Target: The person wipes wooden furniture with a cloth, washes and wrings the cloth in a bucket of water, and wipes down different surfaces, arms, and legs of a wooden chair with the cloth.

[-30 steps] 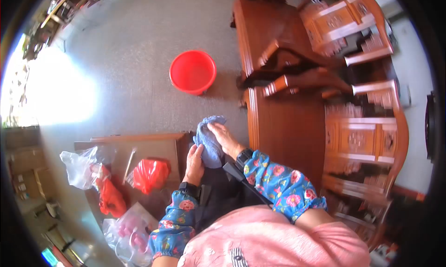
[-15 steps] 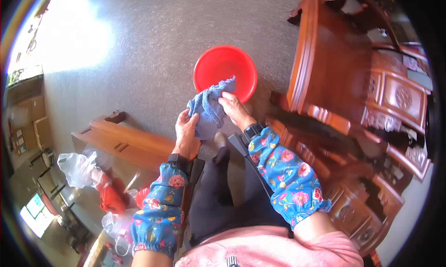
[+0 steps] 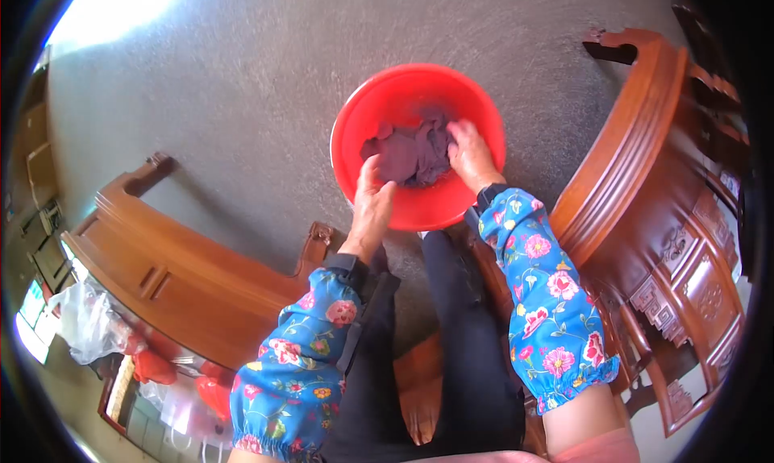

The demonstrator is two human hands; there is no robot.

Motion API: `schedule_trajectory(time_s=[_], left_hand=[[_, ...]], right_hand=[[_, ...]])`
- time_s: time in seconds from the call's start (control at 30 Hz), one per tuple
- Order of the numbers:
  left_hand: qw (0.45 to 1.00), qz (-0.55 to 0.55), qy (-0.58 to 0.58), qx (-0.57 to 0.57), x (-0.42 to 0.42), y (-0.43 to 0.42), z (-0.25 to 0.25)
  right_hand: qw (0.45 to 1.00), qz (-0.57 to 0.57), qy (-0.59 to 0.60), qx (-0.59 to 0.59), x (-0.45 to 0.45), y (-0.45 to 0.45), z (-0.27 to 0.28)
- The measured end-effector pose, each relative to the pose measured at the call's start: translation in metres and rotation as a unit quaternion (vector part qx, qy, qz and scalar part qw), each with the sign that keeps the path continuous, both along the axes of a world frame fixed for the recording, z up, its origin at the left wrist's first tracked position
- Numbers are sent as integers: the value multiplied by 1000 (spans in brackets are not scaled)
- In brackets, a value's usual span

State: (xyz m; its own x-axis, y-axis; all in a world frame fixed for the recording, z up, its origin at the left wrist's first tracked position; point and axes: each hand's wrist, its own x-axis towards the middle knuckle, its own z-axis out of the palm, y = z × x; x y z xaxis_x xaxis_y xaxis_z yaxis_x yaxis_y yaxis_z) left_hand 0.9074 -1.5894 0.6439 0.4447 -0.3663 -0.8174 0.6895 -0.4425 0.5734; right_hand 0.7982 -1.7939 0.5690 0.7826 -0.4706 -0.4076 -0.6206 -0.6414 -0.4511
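Hovering at red bucket (image 3: 435,211), head view: left hand (image 3: 371,205) gripping nothing, fingers spread; right hand (image 3: 472,155) blurred, fingers loosely parted, touch on dark cloth (image 3: 411,157) unclear. Cloth lies crumpled inside bucket, between hands. Likely risks: hand pressing near rim tips bucket; pinching only cloth's edge lets it slip.

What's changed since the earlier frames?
The cloth went from both hands down into the red bucket, where it looks purplish. The left hand and right hand reached forward and down; both look open, seemingly having let go, though light contact can't be ruled out. Unchanged: bucket on the floor.
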Motion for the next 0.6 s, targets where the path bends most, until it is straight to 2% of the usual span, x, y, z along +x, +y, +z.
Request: schedule_trajectory(time_s=[0.07,0.1,0.13,0.2,0.27,0.3,0.33,0.4,0.43,0.47,0.5,0.53,0.57,0.6], left_hand=[[1000,11,-2,-27,-1,-5,4],[997,-10,76,32,3,-6,3],[993,-11,107,57,7,-11,5],[980,-13,170,107,17,-23,12],[978,82,158,110,14,-25,7],[978,101,157,98,8,-19,-5],[976,108,163,99,7,-19,-8],[974,126,169,83,12,-26,-11],[957,109,200,176,22,-41,9],[957,113,203,174,23,-34,8],[945,135,252,159,24,-33,4],[930,155,300,143,25,-33,3],[925,216,308,57,23,-33,3],[909,272,313,-30,23,-35,8]], right_hand=[[999,-1,-44,-13,14,5,-7],[999,-6,-14,29,18,13,-15],[997,-13,15,69,29,19,-12],[998,-4,38,41,51,27,2],[953,134,247,114,68,27,6],[961,75,253,87,72,28,8],[959,82,258,87,72,27,11],[957,-46,107,264,79,18,18],[977,-14,21,210,81,20,25],[940,-66,27,335,74,27,37],[883,-115,30,454,79,24,72],[873,-131,48,468,88,26,104],[859,-144,33,490,85,31,125],[835,-208,-14,509,84,41,143]])
